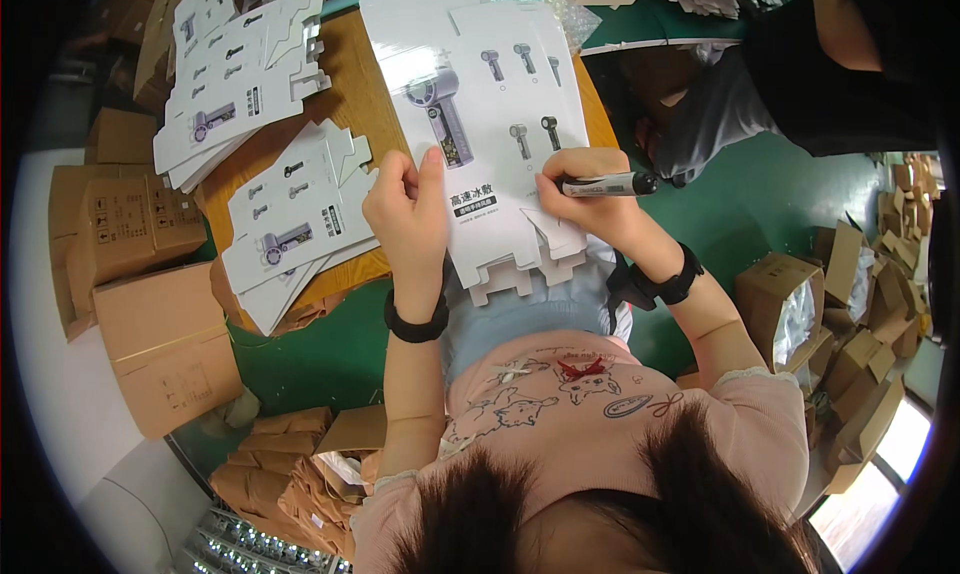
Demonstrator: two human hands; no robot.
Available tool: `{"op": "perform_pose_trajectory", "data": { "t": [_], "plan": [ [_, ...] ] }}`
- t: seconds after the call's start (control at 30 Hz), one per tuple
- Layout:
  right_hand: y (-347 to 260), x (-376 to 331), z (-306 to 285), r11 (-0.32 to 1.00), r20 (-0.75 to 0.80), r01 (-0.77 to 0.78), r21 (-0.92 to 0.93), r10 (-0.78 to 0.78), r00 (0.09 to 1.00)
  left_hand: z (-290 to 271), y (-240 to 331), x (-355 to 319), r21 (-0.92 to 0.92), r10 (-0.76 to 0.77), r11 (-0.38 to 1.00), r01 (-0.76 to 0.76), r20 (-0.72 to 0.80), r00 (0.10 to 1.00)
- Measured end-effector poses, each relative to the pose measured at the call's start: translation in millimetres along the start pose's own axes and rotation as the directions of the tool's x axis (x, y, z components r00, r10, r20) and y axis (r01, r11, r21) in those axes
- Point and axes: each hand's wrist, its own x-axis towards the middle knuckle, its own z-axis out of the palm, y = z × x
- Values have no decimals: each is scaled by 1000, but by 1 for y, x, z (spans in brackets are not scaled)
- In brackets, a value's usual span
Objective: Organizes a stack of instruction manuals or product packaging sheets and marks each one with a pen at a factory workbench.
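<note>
Flat unfolded white cartons (500,104), printed with a purple handheld fan, lie in a stack before me, their tabbed ends hanging over the table edge toward my lap. At the stack's left edge my left hand (408,199) is closed, fingers curled and thumb along the top carton's border. My right hand (595,199) is closed round a black-and-grey marker pen (605,185) and rests at the carton's right side. The pen's dark end points right; its other end is hidden by my fingers.
More flat cartons (300,209) lie left on the wooden table (355,84), with another stack (240,74) behind them. Brown boxes (165,344) stand on the left floor, others (780,299) at right. Another person (830,69) sits at far right beside a green table.
</note>
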Motion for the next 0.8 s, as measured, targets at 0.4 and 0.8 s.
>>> {"op": "perform_pose_trajectory", "data": {
  "t": [0.4,0.8],
  "plan": [
    [21,35,-31,892,-444,69,447,154,883,-73,8,5,-566,-356,813,136,-298,886],
    [40,47,-19,850,-229,-118,514,268,936,-50,-9,-4,40,-199,979,201,-51,979]
  ]
}}
